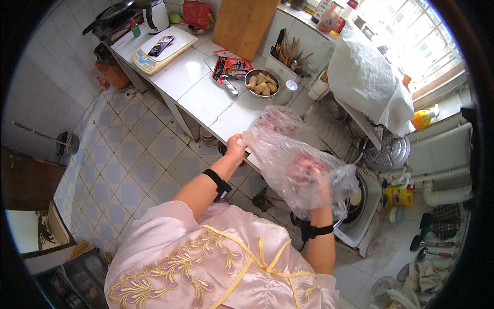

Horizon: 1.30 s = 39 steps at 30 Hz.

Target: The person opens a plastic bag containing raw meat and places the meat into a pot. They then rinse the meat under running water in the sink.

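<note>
My left hand grips the gathered edge of a clear plastic bag at the counter's front edge. Inside the same bag is my right hand, seen blurred through the film, at a piece of raw reddish meat. Its fingers are hard to make out, but the meat is against them. Behind, on the counter, lies another clear bag of pinkish raw meat. A metal bowl of ginger stands beyond it, beside a lidded glass jar and a knife with a pale handle.
The white tiled counter holds a kitchen scale with a phone, a red-black food packet and a wooden cutting board. A sink lies right of my right hand. A wire dish rack stands behind the bags.
</note>
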Available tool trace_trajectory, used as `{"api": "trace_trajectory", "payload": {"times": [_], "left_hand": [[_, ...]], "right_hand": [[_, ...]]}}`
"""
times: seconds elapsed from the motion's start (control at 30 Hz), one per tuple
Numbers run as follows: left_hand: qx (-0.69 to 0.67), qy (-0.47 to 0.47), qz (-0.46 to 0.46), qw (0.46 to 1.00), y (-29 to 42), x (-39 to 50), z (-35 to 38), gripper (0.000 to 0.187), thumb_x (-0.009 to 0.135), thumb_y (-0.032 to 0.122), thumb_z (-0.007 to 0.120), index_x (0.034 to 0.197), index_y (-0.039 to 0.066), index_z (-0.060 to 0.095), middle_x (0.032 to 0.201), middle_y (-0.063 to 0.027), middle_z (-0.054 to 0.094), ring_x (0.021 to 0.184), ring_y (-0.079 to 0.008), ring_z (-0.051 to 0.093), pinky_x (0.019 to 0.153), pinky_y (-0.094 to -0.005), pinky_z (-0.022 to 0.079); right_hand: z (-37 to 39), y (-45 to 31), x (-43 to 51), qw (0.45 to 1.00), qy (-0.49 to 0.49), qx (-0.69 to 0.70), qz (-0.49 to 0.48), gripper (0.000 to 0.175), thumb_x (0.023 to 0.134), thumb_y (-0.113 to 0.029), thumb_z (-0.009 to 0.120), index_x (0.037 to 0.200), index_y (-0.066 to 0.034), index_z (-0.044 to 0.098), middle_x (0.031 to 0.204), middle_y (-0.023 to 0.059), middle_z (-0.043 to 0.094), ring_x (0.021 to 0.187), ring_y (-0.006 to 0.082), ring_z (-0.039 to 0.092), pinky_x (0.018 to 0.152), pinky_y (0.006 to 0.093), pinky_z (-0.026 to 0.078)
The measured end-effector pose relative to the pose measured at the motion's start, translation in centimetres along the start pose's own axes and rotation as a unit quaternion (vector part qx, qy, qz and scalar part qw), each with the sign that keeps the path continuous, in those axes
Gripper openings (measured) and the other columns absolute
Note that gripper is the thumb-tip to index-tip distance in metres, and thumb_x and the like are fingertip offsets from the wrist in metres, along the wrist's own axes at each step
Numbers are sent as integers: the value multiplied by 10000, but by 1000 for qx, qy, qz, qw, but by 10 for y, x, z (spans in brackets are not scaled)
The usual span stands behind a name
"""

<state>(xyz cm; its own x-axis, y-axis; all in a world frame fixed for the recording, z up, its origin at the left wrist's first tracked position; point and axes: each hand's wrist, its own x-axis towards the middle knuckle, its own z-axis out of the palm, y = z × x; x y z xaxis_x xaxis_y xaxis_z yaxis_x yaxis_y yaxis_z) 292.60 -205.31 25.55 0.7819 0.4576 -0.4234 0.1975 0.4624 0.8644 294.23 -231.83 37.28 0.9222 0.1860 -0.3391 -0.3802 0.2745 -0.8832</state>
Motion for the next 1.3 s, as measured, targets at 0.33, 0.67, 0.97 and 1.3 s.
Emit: {"api": "trace_trajectory", "payload": {"times": [0.33,0.67,0.97,1.3], "left_hand": [[-109,113,-45,987,-12,26,-9,49,842,64,578,796,48,574,741,-21,564,621,-131,497,554,-283,388],[-218,238,-114,940,-12,105,-102,95,798,-30,536,738,41,554,666,-46,556,518,-143,519,425,-269,405],[-266,259,-185,910,-16,120,-182,140,879,111,472,746,94,511,623,-3,516,514,-142,483,485,-296,452],[-266,267,-175,910,-11,110,-166,129,883,114,501,758,91,521,624,-2,517,537,-138,483,531,-314,467]], "right_hand": [[-10,-31,2,966,-86,-225,95,255,773,-126,628,989,7,654,867,101,670,762,175,643,642,263,494],[-29,-95,-40,963,-109,-243,47,337,762,-174,727,1002,-23,544,854,22,594,735,105,564,624,260,458],[-121,-83,-37,944,80,-320,2,378,705,-174,745,964,-7,525,864,45,578,757,122,559,665,280,476],[-152,16,-11,533,246,-808,-40,615,590,-254,750,1108,-33,502,959,171,627,983,366,537,845,459,395]]}}
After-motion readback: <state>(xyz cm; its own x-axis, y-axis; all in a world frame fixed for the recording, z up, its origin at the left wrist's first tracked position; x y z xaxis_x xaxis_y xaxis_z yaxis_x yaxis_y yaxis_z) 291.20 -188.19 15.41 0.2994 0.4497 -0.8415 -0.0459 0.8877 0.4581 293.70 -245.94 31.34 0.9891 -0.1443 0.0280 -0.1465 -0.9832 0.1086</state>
